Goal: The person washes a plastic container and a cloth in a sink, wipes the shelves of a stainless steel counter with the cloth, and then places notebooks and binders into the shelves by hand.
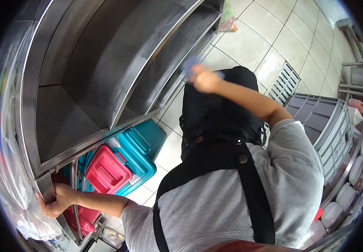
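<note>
Smooth metal shelving beside glossy plastic
The grey, open-fronted metal shelving unit (pixel 93 54) had a smooth, streaked sheen; the turquoise lidded box (pixel 141 147) and pink rectangular container (pixel 106 174) looked like smooth, glossy plastic. The pale square floor tiles (pixel 248 25) shone, while the black apron (pixel 198 164) and heather-grey shirt (pixel 210 201) were matt cloth.

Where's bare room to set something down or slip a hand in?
Steel shelving: widest bay, inside its front lip. Floor tiles: between shelving and drain grate. Crowded: around the left hand, by the teal box and pink bin; far right, grey crate against white containers.
</note>
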### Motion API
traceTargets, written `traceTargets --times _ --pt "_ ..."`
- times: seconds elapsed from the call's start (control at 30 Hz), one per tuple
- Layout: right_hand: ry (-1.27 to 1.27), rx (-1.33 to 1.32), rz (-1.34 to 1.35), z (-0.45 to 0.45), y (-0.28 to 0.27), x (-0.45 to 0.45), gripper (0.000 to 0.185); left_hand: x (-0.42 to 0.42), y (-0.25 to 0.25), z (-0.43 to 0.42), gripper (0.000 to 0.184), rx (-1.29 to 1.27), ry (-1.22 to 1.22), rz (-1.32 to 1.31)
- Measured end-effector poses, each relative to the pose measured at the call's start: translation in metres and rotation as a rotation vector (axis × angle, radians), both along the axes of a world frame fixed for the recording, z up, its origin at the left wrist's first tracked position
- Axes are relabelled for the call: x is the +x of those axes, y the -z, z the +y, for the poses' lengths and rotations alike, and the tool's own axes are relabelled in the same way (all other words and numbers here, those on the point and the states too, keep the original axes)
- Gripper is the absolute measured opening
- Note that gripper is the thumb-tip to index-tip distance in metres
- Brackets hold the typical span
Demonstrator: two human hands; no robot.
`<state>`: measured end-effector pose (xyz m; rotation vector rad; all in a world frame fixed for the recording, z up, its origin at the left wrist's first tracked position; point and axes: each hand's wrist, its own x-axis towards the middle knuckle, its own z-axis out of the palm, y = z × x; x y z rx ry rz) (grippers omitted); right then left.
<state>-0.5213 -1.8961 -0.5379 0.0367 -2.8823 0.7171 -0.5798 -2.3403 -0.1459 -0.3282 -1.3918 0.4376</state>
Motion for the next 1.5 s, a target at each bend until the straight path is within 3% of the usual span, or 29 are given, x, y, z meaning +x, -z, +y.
traceTargets --times 0.03,0.07,0.13,0.2,0.23,0.27,0.3,0.37,0.4,0.47,0.53,0.57,0.6,0.63,0.73,0.83,0.93,1.0,1.07,1.1,1.13,1.2,1.33,1.4,1.47,1.5 --pt "-0.480 -0.036 -0.078 -0.017 -0.018 0.000 0.019 0.001 0.000 0.002 0.011 0.007 -0.005 -0.016" --pt "-0.733 -0.083 -0.055 -0.026 -0.010 0.001 0.021 0.002 0.001 0.004 0.010 0.019 -0.011 -0.029" --pt "-0.518 0.114 -0.231 -0.024 0.012 -0.004 0.020 0.006 0.001 0.010 0.009 0.016 0.007 -0.046" --pt "0.314 0.314 -0.301 0.014 0.064 -0.039 0.023 0.006 0.000 0.015 0.010 0.005 0.031 -0.065" --pt "0.820 -0.007 -0.325 0.039 0.030 -0.048 0.029 0.007 0.000 0.016 0.010 0.007 0.046 -0.072" --pt "0.698 0.263 -0.316 0.072 0.017 -0.042 0.031 0.004 -0.001 0.017 0.011 0.009 0.065 -0.077" --pt "0.877 0.084 -0.152 0.100 0.009 -0.042 0.029 0.004 0.000 0.013 0.012 0.019 0.044 -0.074" --pt "0.940 -0.225 -0.108 0.106 -0.104 -0.024 0.026 0.003 -0.003 0.014 0.012 0.001 0.068 -0.078" --pt "0.947 -0.224 -0.107 0.105 -0.110 -0.026 0.026 0.003 -0.002 0.016 0.012 -0.009 0.083 -0.082" --pt "0.573 -0.086 0.557 0.099 -0.117 -0.037 0.028 0.002 0.001 0.019 0.013 0.023 0.095 -0.083" --pt "0.411 -0.163 0.672 0.078 -0.095 -0.078 0.027 0.003 0.001 0.017 0.013 0.026 0.060 -0.067" --pt "0.397 -0.188 0.619 0.055 -0.085 -0.099 0.022 0.001 0.002 0.015 0.016 0.031 0.059 -0.056" --pt "0.179 -0.154 0.139 0.027 -0.048 -0.129 0.014 0.004 0.003 0.014 0.016 0.035 0.065 -0.056" --pt "0.056 -0.074 -0.034 -0.013 -0.038 -0.138 0.016 0.006 0.003 0.015 0.017 0.035 0.045 -0.062" --pt "-0.488 -0.118 -0.385 -0.147 -0.110 -0.108 0.025 0.005 0.002 0.016 0.017 0.040 0.048 -0.058" --pt "-0.576 -0.150 -0.031 -0.158 -0.036 -0.189 0.035 0.004 -0.002 0.018 0.017 -0.050 0.021 -0.018" --pt "-0.449 0.008 0.179 -0.075 -0.006 -0.270 0.043 0.001 -0.003 0.008 0.016 -0.092 0.014 0.004" --pt "-0.101 0.270 0.176 0.035 -0.011 -0.296 0.042 0.000 -0.001 0.013 0.015 -0.048 0.014 0.007" --pt "0.188 0.455 0.151 0.121 -0.016 -0.288 0.040 0.006 -0.001 0.029 0.014 -0.056 -0.087 0.047" --pt "0.255 0.490 0.150 0.149 -0.017 -0.274 0.039 -0.004 0.000 0.003 0.011 -0.050 0.088 0.003" --pt "0.289 0.503 0.176 0.161 -0.023 -0.251 0.039 -0.003 0.000 0.008 0.011 -0.049 0.091 -0.004" --pt "0.307 0.468 0.144 0.151 -0.062 -0.174 0.031 0.005 0.001 0.022 0.009 -0.069 -0.087 0.052" --pt "0.407 0.160 0.412 0.144 -0.040 -0.061 0.022 0.005 0.002 0.031 0.010 -0.033 0.043 -0.005" --pt "0.611 -0.132 0.112 0.148 0.005 -0.018 0.021 0.004 0.002 0.029 0.012 -0.030 -0.007 0.011" --pt "0.786 -0.255 -0.071 0.147 0.036 -0.007 0.021 0.004 0.003 0.023 0.013 -0.037 0.017 0.001" --pt "0.729 -0.292 -0.040 0.143 0.044 -0.015 0.022 0.004 0.003 0.018 0.013 -0.029 -0.010 -0.001"
